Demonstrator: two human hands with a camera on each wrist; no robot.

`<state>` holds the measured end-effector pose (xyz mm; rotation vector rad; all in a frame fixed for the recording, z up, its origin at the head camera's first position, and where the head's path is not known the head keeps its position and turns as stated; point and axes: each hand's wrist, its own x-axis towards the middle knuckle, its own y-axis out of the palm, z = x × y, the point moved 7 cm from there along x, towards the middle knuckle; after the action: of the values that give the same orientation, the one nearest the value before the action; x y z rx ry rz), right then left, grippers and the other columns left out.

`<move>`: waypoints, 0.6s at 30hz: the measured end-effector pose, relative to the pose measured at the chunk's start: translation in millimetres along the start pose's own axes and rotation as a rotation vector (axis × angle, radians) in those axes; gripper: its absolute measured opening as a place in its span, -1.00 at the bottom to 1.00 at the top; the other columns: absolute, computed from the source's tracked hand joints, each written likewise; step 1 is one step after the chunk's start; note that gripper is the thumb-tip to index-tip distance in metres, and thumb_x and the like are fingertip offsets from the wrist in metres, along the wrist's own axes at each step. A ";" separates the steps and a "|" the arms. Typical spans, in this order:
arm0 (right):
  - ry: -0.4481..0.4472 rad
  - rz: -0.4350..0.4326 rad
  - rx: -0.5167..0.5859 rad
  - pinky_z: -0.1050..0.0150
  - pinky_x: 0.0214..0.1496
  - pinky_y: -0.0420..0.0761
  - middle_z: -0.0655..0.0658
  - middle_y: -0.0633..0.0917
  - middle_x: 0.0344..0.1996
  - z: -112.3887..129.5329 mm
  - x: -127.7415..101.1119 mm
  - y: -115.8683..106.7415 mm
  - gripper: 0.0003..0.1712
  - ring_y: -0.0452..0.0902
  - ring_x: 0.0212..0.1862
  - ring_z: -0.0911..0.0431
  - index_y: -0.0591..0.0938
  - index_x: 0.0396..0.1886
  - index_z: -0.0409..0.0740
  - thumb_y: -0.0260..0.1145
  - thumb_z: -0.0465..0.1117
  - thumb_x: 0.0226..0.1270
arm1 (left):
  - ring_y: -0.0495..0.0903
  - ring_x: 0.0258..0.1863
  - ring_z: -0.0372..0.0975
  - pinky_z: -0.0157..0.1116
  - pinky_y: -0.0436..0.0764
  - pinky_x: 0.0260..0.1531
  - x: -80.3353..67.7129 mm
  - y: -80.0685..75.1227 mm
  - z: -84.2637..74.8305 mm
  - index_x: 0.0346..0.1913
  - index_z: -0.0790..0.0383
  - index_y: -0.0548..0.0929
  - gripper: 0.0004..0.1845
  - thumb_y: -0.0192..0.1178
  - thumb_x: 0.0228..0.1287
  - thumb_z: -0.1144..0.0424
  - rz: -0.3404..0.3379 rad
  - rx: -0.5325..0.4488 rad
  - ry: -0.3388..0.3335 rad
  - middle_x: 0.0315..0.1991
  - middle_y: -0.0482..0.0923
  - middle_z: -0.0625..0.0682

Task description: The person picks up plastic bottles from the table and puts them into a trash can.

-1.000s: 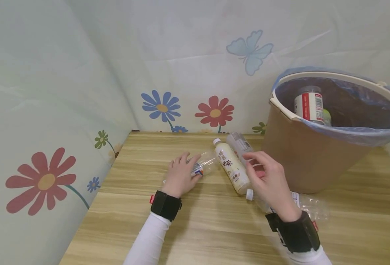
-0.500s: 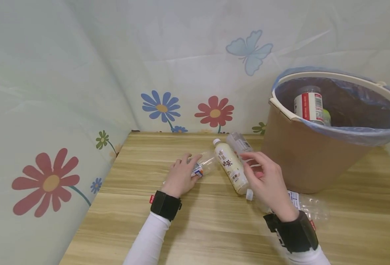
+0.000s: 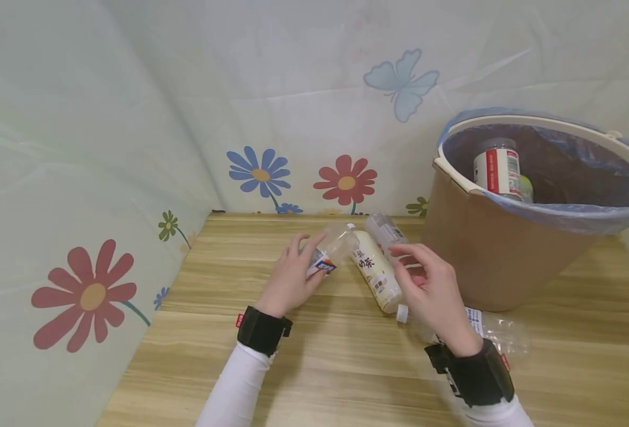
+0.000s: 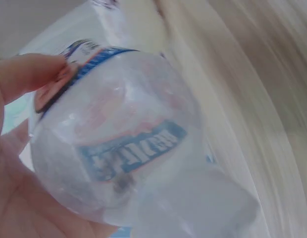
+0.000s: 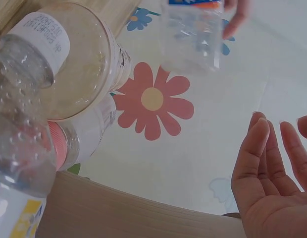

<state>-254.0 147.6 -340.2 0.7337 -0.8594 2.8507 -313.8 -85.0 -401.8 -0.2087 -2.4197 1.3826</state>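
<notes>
My left hand [image 3: 293, 270] grips a clear plastic bottle [image 3: 341, 242] with a blue and orange label. In the left wrist view, the thumb and fingers wrap around this clear bottle [image 4: 138, 109], whose white cap end is toward the camera. To the right, a cream milk tea bottle [image 3: 375, 270] lies on the table. My right hand [image 3: 434, 284] hangs above the bottles, fingers loosely bent and holding nothing. Partly covered by it, a clear bottle with a white cap [image 3: 402, 313] lies in front of the bin. In the right wrist view, the right hand [image 5: 272, 183] has its fingers spaced apart.
A brown bin [image 3: 485, 255] with a blue liner stands at the right; a jar with a red and white label [image 3: 498, 172] is inside. Behind the milk tea bottle lies a translucent bottle [image 3: 386, 228] with a pink cap [image 5: 58, 145]. A flowered sheet [image 3: 293, 118] hangs behind the wooden table [image 3: 213, 356].
The left hand has lifted and tilted the clear bottle, its far end now overlapping the milk tea bottle's neck. The right hand has barely moved.
</notes>
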 end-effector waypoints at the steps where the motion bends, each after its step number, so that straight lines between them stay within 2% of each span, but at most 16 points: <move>1: 0.002 0.000 0.005 0.61 -0.17 0.60 -0.18 0.75 -0.04 -0.2 0.0 0.0 -0.73 0.53 -0.14 0.41 0.68 0.04 -0.20 0.25 -0.37 0.40 | 0.48 0.19 0.07 0.02 0.64 0.09 0.1 -1.2 -2.6 0.56 -0.17 0.14 -0.21 0.29 0.37 0.13 -0.010 -0.042 0.012 0.46 0.18 0.18; 5: 0.000 -0.012 0.037 0.64 -0.20 0.58 -0.19 0.75 -0.05 0.4 -0.2 0.0 -0.74 0.52 -0.14 0.47 0.68 0.03 -0.21 0.25 -0.39 0.39 | 0.52 0.09 -0.03 -0.20 0.70 -0.10 -0.4 -6.4 -17.2 0.57 -0.11 0.12 -0.22 0.25 0.40 0.17 -0.054 -0.253 0.067 0.44 0.14 0.17; 8: -0.005 -0.017 0.066 0.61 -0.22 0.60 -0.21 0.76 -0.06 1.7 -0.1 0.0 -0.74 0.54 -0.15 0.44 0.69 0.03 -0.21 0.25 -0.40 0.39 | 0.53 0.07 -0.05 -0.28 0.72 -0.17 -1.0 -9.4 -27.8 0.57 -0.10 0.11 -0.24 0.22 0.42 0.22 -0.084 -0.418 0.096 0.41 0.13 0.16; 14: 0.025 0.051 0.096 0.51 -0.16 0.65 -0.22 0.74 0.02 1.5 -0.8 5.9 -0.69 0.57 -0.11 0.35 0.65 0.12 -0.20 0.26 -0.37 0.41 | 0.51 0.13 0.02 -0.22 0.76 -0.15 -1.5 -10.1 -41.9 0.58 -0.10 0.05 -0.24 0.16 0.45 0.27 -0.114 -0.708 0.097 0.39 0.13 0.18; 18: 0.036 0.120 0.136 0.52 -0.05 0.65 -0.25 0.69 0.12 1.7 -1.4 13.9 -0.59 0.65 -0.02 0.13 0.58 0.25 -0.22 0.25 -0.37 0.43 | 0.52 0.11 0.01 -0.18 0.77 -0.17 -2.7 -6.3 -50.4 0.58 -0.15 -0.01 -0.23 0.13 0.48 0.25 -0.095 -0.831 0.061 0.45 0.10 0.10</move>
<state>-254.9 135.1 -346.6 0.6635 -0.7351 3.0439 -292.6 -48.5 -373.5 -0.3175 -2.7580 0.2579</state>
